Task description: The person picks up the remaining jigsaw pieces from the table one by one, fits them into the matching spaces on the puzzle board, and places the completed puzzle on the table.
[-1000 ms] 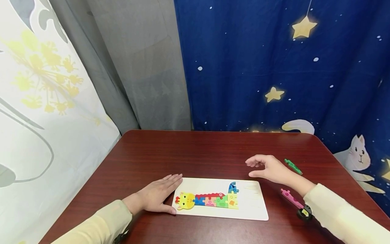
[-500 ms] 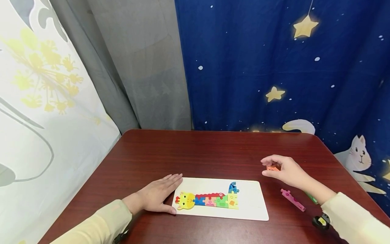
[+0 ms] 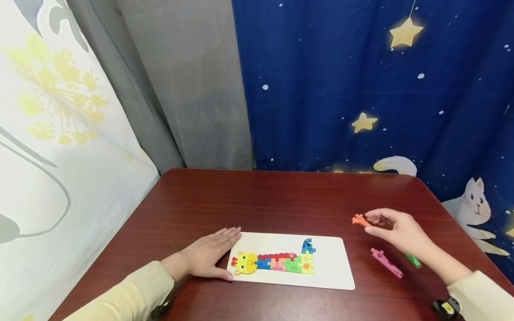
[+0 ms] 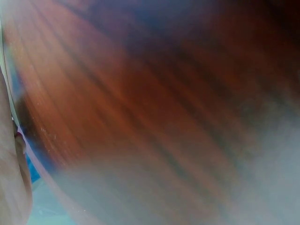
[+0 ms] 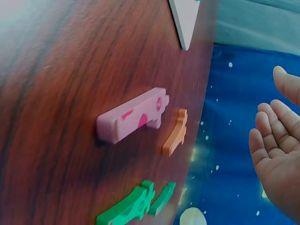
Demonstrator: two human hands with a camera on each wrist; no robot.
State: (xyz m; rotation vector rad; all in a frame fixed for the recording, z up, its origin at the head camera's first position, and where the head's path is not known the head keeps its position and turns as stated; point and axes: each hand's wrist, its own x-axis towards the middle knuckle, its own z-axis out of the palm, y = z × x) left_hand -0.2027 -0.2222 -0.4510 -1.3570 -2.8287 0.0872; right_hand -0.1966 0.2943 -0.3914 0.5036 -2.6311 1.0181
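Note:
My left hand (image 3: 209, 255) rests with straight fingers on the left edge of a white puzzle board (image 3: 333, 267). On the board lie a yellow giraffe head (image 3: 245, 263) and several joined coloured pieces, with a blue piece (image 3: 308, 246) at their upper right. My right hand (image 3: 391, 225) is right of the board, fingers apart and relaxed. Just beyond its fingertips is an orange puzzle piece (image 3: 360, 220), which lies on the table in the right wrist view. The palm (image 5: 286, 164) shows bare there. The left wrist view is mostly blurred table, with part of the left hand (image 4: 14, 178) at its edge.
A pink puzzle piece (image 3: 387, 263) lies right of the board. One green piece (image 3: 412, 260) is partly behind the right forearm; the right wrist view shows a larger green piece (image 5: 126, 206) beside a smaller green piece (image 5: 163, 199). Curtains hang behind the table (image 3: 273, 196).
My right hand has moved right, from beside the board past the orange piece, which came into view. One green piece is now hidden behind that hand. The left hand has stayed put.

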